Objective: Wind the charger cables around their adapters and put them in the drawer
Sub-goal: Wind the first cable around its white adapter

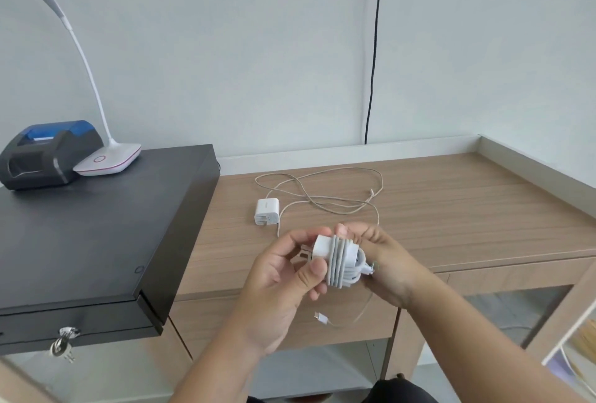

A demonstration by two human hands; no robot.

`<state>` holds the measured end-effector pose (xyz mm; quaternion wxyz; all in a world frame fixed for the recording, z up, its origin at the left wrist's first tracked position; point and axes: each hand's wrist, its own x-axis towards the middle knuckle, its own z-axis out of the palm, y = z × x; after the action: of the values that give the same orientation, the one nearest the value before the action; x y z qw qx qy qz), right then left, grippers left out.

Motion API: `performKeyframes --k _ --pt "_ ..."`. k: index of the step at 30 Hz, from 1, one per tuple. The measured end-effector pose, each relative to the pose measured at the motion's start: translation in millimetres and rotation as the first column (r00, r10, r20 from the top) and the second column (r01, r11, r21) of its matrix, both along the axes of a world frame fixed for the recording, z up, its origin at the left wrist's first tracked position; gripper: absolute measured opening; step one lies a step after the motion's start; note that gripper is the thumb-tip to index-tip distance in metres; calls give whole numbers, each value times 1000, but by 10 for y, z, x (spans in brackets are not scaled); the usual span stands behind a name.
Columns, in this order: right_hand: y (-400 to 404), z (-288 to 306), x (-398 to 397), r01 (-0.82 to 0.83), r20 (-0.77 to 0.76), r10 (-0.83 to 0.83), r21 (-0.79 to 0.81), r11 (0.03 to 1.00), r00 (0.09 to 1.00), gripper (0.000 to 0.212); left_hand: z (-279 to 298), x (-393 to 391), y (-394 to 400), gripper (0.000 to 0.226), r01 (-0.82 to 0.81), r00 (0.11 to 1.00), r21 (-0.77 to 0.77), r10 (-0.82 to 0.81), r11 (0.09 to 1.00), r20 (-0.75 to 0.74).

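Both hands (283,277) grip wound adapter (338,257).

Both forearms are bare, with no sleeve, watch or ring to be seen. The left hand (277,277) and right hand (383,260) have short, unpainted nails. Below the fingers (309,270), dark clothing (400,391) shows at the frame's bottom edge.

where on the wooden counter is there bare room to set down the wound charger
Free: the wooden counter right of the loose cable, toward the raised right edge, and the strip between the black cash drawer and the second adapter. Crowded: the middle, under that cable.
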<state>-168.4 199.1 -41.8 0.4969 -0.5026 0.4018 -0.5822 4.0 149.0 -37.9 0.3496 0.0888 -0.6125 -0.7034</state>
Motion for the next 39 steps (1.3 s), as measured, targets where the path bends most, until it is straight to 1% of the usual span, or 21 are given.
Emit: performKeyframes --k 2,3,6,9,11,14,16,18,22,26,28,31,33,35,37,39 --pt "-18 -16 134 40 99 -48 73 996 994 35 5 -41 -10 49 17 998 87 -12 996 -60" --pt "-34 -25 182 65 128 -79 105 992 989 33 -2 -66 -22 50 15 997 124 -5 992 -83" --pt "-70 -68 292 119 198 -160 203 972 967 43 -18 -144 -48 52 -14 990 184 39 983 -134" --pt "-101 -133 399 98 262 -172 273 957 950 40 -40 -206 -86 55 -92 981 203 123 975 -148" --pt "-110 -153 448 102 275 -189 303 948 943 38 -53 -222 -119 54 -169 974 193 194 967 -120" --pt "-106 -156 480 149 233 -240 349 925 942 37 -80 -244 -139 36 -272 957 183 286 945 -51" --pt "-98 -151 487 174 213 -268 376 910 939 37 -111 -271 -133 31 -304 947 209 318 929 -39" --pt "-93 -152 487 193 208 -293 396 898 933 37 -137 -302 -127 30 -318 938 247 341 915 -55" --pt "-99 -141 480 304 120 -378 398 865 918 38 -189 -369 -115 30 -363 910 286 404 887 -97" --pt "-130 -138 496 440 39 -492 387 810 870 38 -225 -420 -104 45 -414 872 318 472 853 -132" --pt "-138 -127 521 478 17 -524 386 789 852 38 -235 -437 -92 41 -426 861 324 488 844 -139" --pt "-111 -104 616 489 -9 -523 367 791 852 38 -213 -455 -91 29 -439 857 325 499 838 -130" --pt "-59 -136 702 498 -86 -498 310 810 863 42 -162 -436 -149 24 -468 842 325 526 822 -116" --pt "28 -173 765 517 -247 -471 178 837 847 43 -103 -394 -226 24 -519 824 247 556 818 -108" --pt "130 -158 772 513 -426 -456 24 858 782 38 -87 -330 -297 28 -570 811 98 578 816 -96" --pt "220 -54 712 485 -528 -454 -88 870 718 32 -126 -259 -365 33 -598 802 -72 594 798 -64"
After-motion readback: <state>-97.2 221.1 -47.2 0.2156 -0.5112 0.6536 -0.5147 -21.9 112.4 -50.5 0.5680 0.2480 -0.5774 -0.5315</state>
